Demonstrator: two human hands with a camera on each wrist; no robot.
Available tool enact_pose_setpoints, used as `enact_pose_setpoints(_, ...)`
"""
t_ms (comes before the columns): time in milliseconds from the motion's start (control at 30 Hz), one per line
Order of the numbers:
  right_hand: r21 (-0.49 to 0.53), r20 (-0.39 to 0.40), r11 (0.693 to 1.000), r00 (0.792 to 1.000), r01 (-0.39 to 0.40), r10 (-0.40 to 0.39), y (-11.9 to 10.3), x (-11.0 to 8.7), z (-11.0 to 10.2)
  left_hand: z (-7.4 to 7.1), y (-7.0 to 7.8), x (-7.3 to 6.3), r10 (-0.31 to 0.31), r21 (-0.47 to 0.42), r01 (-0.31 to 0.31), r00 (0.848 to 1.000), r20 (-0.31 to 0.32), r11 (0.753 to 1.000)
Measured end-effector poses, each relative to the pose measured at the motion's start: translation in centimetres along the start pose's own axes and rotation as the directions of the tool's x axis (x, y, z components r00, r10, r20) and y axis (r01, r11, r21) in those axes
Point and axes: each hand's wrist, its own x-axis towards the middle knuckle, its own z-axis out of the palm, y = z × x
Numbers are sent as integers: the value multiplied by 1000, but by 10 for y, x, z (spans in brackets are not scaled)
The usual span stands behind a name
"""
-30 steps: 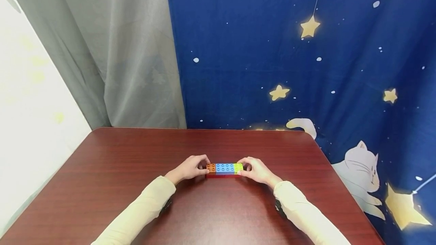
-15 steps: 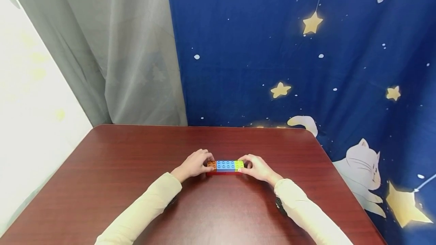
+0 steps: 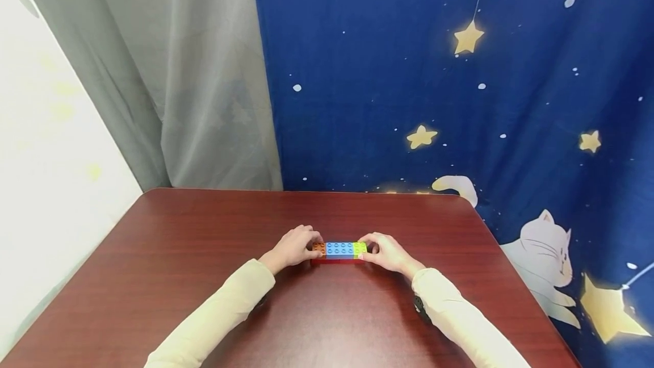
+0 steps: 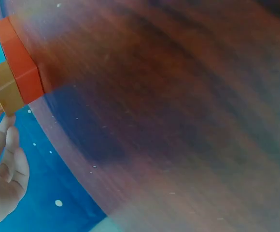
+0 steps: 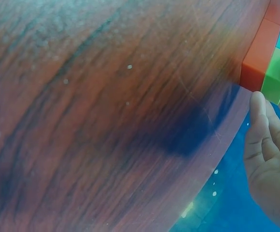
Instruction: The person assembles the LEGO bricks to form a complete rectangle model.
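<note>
A short row of toy building bricks lies on the table in the head view. An orange brick (image 3: 319, 247) forms its left end, a blue brick (image 3: 339, 250) the middle and a lime green brick (image 3: 360, 247) the right end. Red bricks (image 3: 337, 261) make up the layer beneath. My left hand (image 3: 296, 246) pinches the orange brick between thumb and fingers. At the other end, my right hand (image 3: 385, 251) pinches the green brick. The left wrist view shows the orange brick (image 4: 7, 89) on red; the right wrist view shows the green brick (image 5: 274, 77) likewise.
The bricks stand on a dark red-brown wooden table (image 3: 204, 220) with rounded far corners. Behind it hang a grey curtain (image 3: 219, 72) and a blue curtain (image 3: 357, 72) printed with stars and a cat. A white surface (image 3: 51, 186) lies along the left.
My left hand has shifted a little to the right, its thumb and fingers now farther over the orange brick. The right hand and the row look almost unmoved; the head view has tilted slightly.
</note>
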Motion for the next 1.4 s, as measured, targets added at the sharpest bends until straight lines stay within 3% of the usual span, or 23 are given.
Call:
enact_pose_setpoints(200, 7, -5, 1000, 1000, 8, -8, -1, 0, 1, 2, -7, -8, -88, -117, 86, 996, -10, 989)
enact_pose_setpoints(400, 20, 0, 1000, 1000, 2, -2, -1, -1, 1, 4, -12, -10, -59, -240, 54, 998, -16, 969)
enact_pose_setpoints(667, 17, -22, 1000, 1000, 1, 0, 0, 0, 0, 4, -11, -9, -74, -272, 69, 997, -11, 960)
enact_pose_setpoints(833, 24, -7, 1000, 1000, -5, 5, 0, -2, 2, 3, -9, -7, -100, -225, 105, 994, 34, 969)
enact_pose_setpoints(967, 30, -4, 1000, 1000, 4, -4, 0, -3, 3, 4, -5, -4, -100, -122, 105, 994, 53, 987)
enact_pose_setpoints(1167, 24, -30, 999, 999, 34, -33, -1, -3, 2, 8, 1, 1, -40, 5, 40, 999, -6, 999)
enact_pose_setpoints(1400, 17, -19, 1000, 1000, 12, -12, -1, -1, 2, 6, 2, 3, -21, 18, 21, 1000, -1, 1000)
